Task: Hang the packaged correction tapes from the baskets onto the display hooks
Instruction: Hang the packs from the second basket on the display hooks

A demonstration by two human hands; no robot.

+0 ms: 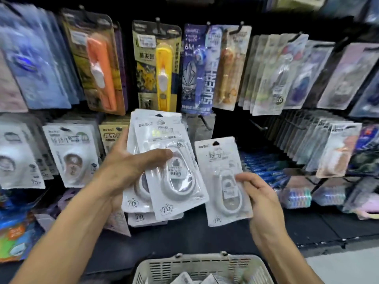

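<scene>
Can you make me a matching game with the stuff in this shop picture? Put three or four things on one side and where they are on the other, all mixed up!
Things:
1. stack of white packs
2. single white pack
3. basket
4. yellow correction tape

Places:
A. hanging on a top-row hook
B. in the left hand
C. at the bottom, below both hands
D. in the right hand

Pairs: 1-B, 2-D, 3-C, 4-A
</scene>
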